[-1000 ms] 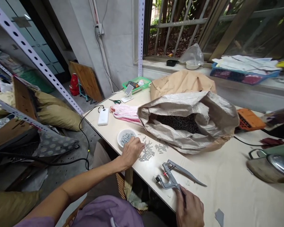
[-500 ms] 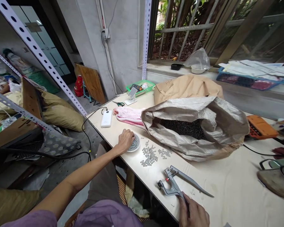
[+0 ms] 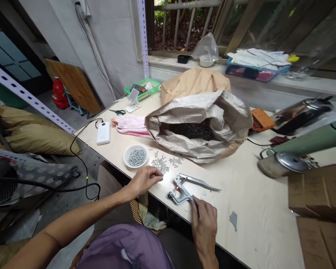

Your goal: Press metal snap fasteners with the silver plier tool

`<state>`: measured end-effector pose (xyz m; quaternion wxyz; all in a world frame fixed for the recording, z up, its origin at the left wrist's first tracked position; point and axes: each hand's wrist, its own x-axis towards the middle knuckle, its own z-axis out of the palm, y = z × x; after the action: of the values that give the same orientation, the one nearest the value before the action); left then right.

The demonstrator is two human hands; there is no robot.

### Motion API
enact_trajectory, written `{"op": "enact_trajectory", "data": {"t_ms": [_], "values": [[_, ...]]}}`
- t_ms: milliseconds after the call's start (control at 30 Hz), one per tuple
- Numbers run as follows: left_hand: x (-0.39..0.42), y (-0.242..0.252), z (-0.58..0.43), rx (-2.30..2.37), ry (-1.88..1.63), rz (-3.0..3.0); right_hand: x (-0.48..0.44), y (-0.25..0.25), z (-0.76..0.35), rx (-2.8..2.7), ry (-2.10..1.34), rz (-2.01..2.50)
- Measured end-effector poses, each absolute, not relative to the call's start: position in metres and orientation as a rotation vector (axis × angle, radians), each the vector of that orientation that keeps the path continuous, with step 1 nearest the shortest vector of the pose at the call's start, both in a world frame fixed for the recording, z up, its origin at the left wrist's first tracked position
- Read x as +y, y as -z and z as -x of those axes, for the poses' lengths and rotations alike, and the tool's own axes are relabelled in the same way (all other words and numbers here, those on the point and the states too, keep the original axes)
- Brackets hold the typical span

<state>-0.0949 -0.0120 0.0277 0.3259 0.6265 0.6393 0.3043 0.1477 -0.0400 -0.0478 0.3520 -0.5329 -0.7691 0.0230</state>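
Observation:
My right hand (image 3: 205, 220) is wrapped round one handle of the grey metal hand-press pliers (image 3: 182, 190), whose other handle is spread away from it. The pliers' jaws point left over the table, with a coil spring between the arms. My left hand (image 3: 145, 181) has its fingertips pinched together in front of the loose pile of small metal pieces (image 3: 160, 163); what lies between the fingertips is too small to make out. Just behind that hand sits a white bowl (image 3: 126, 161) of small silvery pieces. A smaller cluster of metal pieces (image 3: 176, 161) lies to the right of the pile.
A large open sack (image 3: 184, 104) of dark small parts lies behind the piles. A power bank (image 3: 103, 133), scissors (image 3: 117, 111) and a green basket (image 3: 142, 89) stand at the left. Cardboard boxes (image 3: 319, 194) and a metal mug (image 3: 277, 164) stand at the right.
My left hand has left the bowl and moved right to beside the loose metal pieces, fingers pinched. My right hand still grips the pliers. The head view has swung right.

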Motion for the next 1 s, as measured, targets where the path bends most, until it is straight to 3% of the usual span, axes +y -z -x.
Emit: {"op": "enact_trajectory", "data": {"t_ms": [400,1000], "values": [[-0.012,-0.002,0.050,1.619,-0.561,-1.652,-0.047,0.046,-0.145,-1.990,0.036,1.394],[-0.005,0.006,0.049,1.612,-0.252,-1.682,-0.046,0.047,-0.144,-2.013,-0.095,1.428]]}}
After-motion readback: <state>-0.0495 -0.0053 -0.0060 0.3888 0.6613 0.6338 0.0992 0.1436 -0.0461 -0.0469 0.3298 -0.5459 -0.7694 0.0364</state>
